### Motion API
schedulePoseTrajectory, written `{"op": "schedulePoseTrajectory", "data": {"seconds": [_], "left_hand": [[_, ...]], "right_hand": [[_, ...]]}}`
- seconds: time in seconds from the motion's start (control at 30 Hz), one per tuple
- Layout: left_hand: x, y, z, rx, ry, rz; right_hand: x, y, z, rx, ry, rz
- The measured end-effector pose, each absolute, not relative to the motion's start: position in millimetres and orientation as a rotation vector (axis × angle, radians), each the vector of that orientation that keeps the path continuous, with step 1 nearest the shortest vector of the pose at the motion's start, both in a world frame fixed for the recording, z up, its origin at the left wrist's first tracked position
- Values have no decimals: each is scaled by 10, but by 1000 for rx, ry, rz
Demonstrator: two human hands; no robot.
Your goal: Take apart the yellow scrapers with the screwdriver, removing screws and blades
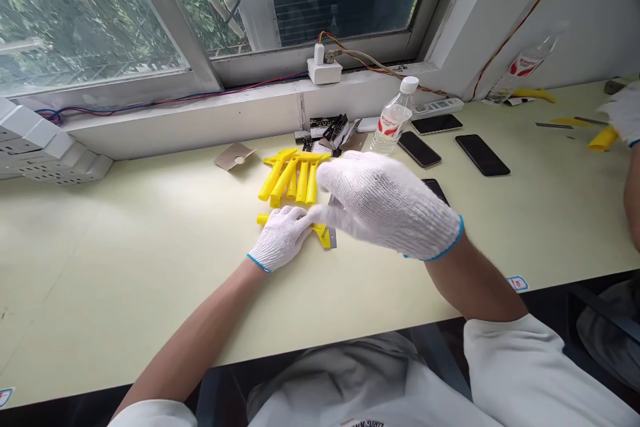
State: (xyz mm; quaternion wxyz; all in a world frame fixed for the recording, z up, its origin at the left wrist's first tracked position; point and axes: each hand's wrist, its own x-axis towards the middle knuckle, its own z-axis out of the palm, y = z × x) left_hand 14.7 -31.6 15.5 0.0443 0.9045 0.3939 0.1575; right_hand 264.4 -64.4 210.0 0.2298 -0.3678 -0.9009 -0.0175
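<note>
My left hand (281, 237), in a white knitted glove, is closed around the handle of a yellow scraper (321, 235) lying on the table. The scraper's head, with a grey metal blade (333, 237), sticks out to the right of the glove. My right hand (390, 203), gloved too, is raised to the right of it, fingers bent toward the left; its fingertips are partly hidden, and I cannot make out anything in them. Just beyond my left hand several yellow scraper handles (296, 177) lie side by side.
Black and white packets (334, 133) and a piece of brown cardboard (234, 156) lie near the sill. A water bottle (393, 117) stands beside several phones (483, 155). At the far right another person's gloved hand (623, 112) is near a yellow handle (603, 139).
</note>
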Motion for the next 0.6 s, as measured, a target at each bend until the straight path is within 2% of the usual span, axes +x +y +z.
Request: {"op": "schedulePoseTrajectory", "data": {"seconds": [0.07, 0.1, 0.2, 0.3, 0.37, 0.5, 0.6], "left_hand": [[142, -320, 169, 2785, 1199, 449], [141, -323, 175, 2792, 1201, 438], [142, -329, 181, 2798, 1199, 437], [145, -329, 174, 2799, 1190, 436], [144, -325, 166, 2792, 1207, 452], [138, -316, 153, 2805, 1200, 466], [136, -319, 148, 2821, 1195, 449]], "right_hand": [[2630, -662, 2093, -1206, -2442, -220], [2643, -661, 2088, -1173, -2467, -230], [2724, -635, 2088, -808, -2575, -53], [2760, -632, 2107, -675, -2572, 184], [2722, -649, 2109, -754, -2540, 176], [2601, -643, 2071, -1150, -2450, -163], [2604, -571, 2046, -1026, -2485, -66]]}}
